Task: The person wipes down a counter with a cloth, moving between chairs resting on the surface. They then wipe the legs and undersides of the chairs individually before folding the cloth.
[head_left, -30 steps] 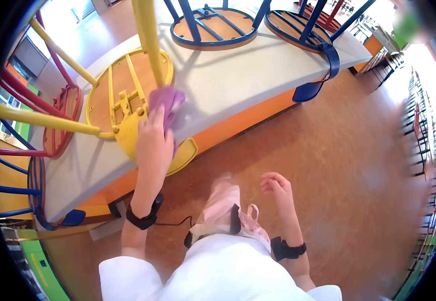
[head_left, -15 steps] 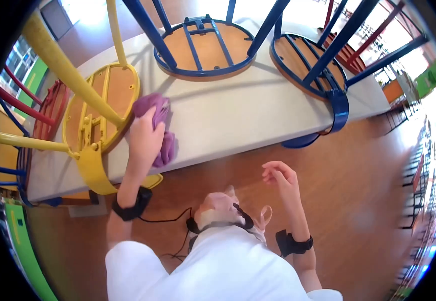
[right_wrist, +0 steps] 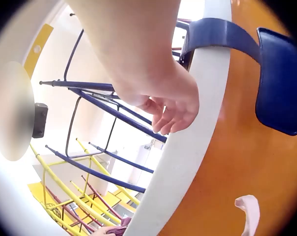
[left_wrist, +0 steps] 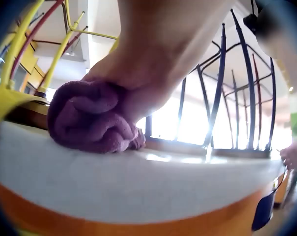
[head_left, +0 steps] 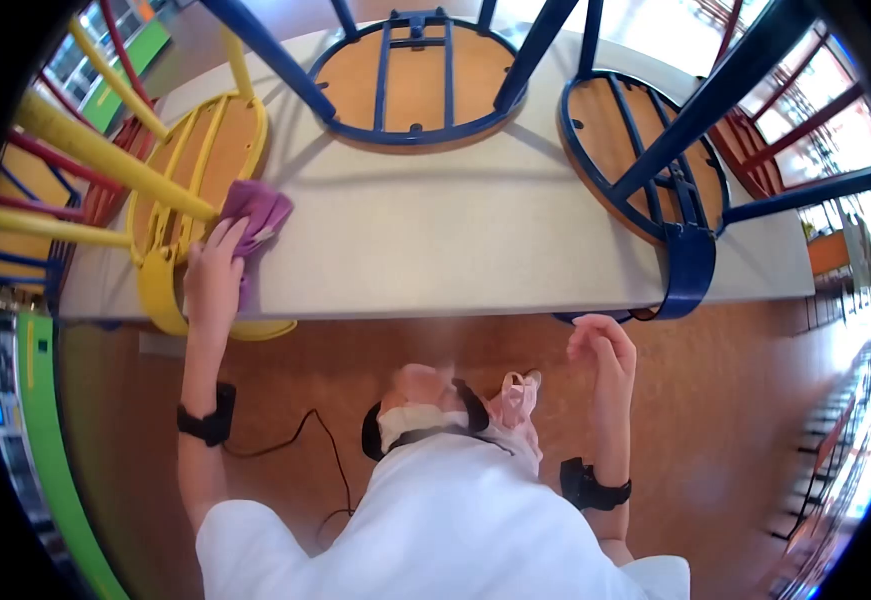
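Observation:
A bunched purple cloth [head_left: 260,218] lies on the white tabletop [head_left: 405,240], gripped by my left hand [head_left: 213,285]. In the left wrist view the folded cloth [left_wrist: 89,118] sits under the palm against the surface, and the fingertips are hidden. Right beside it stands an upturned yellow chair [head_left: 159,290], its seat resting on the table and its backrest hanging over the front edge. My right hand [head_left: 605,345] holds nothing; its fingers are loosely curled just off the front edge, near the blue chair at the right.
Two upturned blue chairs, one in the middle [head_left: 470,85] and one at the right [head_left: 690,265], rest on the table with legs up. Red chairs [head_left: 750,150] stand behind them. A black cable [head_left: 300,430] hangs from the left wristband.
My left hand has moved the cloth along the tabletop beside the yellow chair. The view has swung so the table's front edge now runs nearly level. The right hand stays loosely curled.

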`<state>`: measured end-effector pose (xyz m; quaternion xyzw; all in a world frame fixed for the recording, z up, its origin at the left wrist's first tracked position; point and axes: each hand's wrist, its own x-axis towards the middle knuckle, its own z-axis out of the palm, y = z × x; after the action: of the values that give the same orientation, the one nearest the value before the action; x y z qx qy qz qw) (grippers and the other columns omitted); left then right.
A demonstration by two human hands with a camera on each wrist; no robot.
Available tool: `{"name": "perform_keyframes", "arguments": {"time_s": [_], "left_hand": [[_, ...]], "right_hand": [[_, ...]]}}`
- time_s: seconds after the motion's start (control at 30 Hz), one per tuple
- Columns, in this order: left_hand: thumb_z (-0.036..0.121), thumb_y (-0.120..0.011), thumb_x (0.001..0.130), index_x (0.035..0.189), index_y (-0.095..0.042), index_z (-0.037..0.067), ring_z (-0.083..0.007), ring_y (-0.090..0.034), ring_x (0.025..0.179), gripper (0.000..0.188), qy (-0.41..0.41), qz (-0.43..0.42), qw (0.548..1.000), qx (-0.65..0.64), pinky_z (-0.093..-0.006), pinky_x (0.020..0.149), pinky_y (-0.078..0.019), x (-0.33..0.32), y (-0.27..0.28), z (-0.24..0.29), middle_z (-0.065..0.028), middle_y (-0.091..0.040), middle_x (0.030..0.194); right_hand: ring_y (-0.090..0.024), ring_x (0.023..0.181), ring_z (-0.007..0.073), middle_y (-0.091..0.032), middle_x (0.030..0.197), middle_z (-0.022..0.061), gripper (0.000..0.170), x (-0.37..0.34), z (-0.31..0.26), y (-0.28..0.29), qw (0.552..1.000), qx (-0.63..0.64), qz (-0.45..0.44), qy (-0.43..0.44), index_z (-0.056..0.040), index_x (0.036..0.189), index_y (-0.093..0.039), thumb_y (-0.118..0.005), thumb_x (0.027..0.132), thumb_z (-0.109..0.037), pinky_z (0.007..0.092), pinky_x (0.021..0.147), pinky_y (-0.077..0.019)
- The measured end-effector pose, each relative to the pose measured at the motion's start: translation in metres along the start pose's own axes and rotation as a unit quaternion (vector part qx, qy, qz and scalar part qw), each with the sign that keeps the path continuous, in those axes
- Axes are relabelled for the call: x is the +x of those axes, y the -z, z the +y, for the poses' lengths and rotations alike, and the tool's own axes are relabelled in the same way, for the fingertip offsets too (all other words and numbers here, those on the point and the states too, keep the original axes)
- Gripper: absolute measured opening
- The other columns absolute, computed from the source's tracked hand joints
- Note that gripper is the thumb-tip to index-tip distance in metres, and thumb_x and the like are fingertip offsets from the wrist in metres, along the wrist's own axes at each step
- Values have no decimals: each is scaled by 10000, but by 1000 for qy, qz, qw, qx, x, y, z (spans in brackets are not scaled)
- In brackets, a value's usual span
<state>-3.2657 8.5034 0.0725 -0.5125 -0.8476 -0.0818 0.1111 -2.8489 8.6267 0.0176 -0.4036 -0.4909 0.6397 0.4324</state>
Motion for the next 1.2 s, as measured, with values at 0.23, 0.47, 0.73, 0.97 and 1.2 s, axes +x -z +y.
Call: {"name": "perform_keyframes", "arguments": {"time_s": [0.23,0.47,0.73,0.97,1.2], "left_hand": [[39,-514,799,1165,-554,96,-344,-513,892,373,73,154,984,56,-397,835,-417,-21,-28,30,-83,-551,1184],[57,-512,752,1046,-609,59,-340,-562,905,309,-12,30,991,-133,-416,814,-438,32,-29,248,-138,-605,1056],[36,-520,750,1050,-607,94,-310,-546,954,318,-209,-52,948,-234,-398,808,-454,85,-31,304,-90,-601,1042],[42,-529,757,1101,-598,132,-305,-545,953,362,-80,25,986,-146,-386,817,-454,46,-22,136,-49,-595,1105],[48,-468,758,1081,-594,119,-306,-538,877,354,54,126,990,34,-411,759,-453,-1,-23,92,-77,-590,1020]], "right_hand": [[-542,707,93,-588,791,37,194,39,-8,53,992,-4,-128,-14,17,946,-604,-430,878,-33,205,642,-430],[-543,711,96,-591,779,39,211,35,-20,125,997,-39,-60,0,8,932,-610,-419,848,-27,204,648,-427],[-556,699,91,-577,772,38,195,20,-30,151,998,-52,-31,20,6,929,-607,-426,866,-30,205,634,-454],[-548,711,78,-596,793,32,186,17,-10,84,998,-11,-58,-30,0,951,-611,-443,889,-48,187,639,-430],[-548,692,83,-601,792,31,196,16,19,24,993,11,-103,-48,5,942,-611,-428,874,-20,187,649,-428]]}}
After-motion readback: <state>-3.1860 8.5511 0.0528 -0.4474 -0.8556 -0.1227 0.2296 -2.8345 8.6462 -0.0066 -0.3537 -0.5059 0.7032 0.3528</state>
